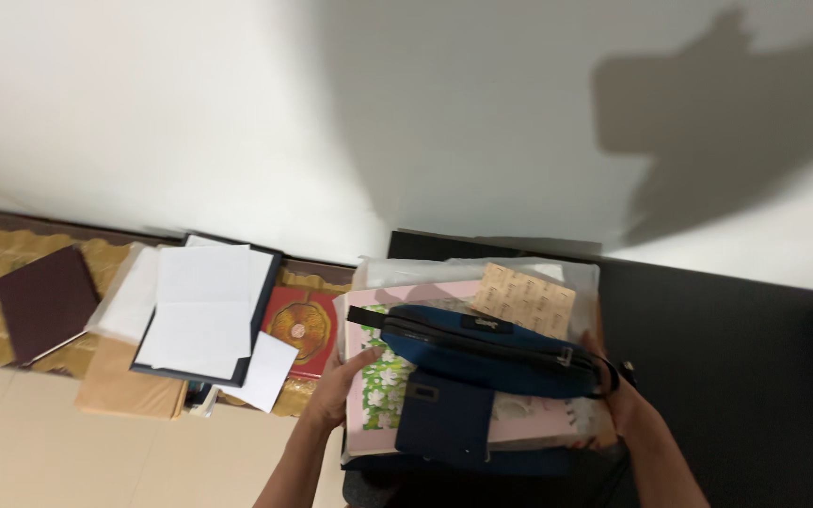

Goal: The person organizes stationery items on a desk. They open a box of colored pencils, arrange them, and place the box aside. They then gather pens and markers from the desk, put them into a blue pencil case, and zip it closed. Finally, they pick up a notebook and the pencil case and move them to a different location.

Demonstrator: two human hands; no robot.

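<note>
pouch [491, 350]: dark blue cloth, matt, black zip band, small metal puller. pink folder [425, 299]: smooth card, flower print. tan sheet [523, 298]: rough kraft paper. clear plastic sleeve [444, 271]: glossy. white papers [201, 310]: matt. maroon book [46, 301]: matt cover. red box [301, 325]: glossy, gold print.

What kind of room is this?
Probably a home room or storeroom: papers and a dark red book lie on the floor by a white wall, while both hands grip a stack topped by a blue pouch.
</note>
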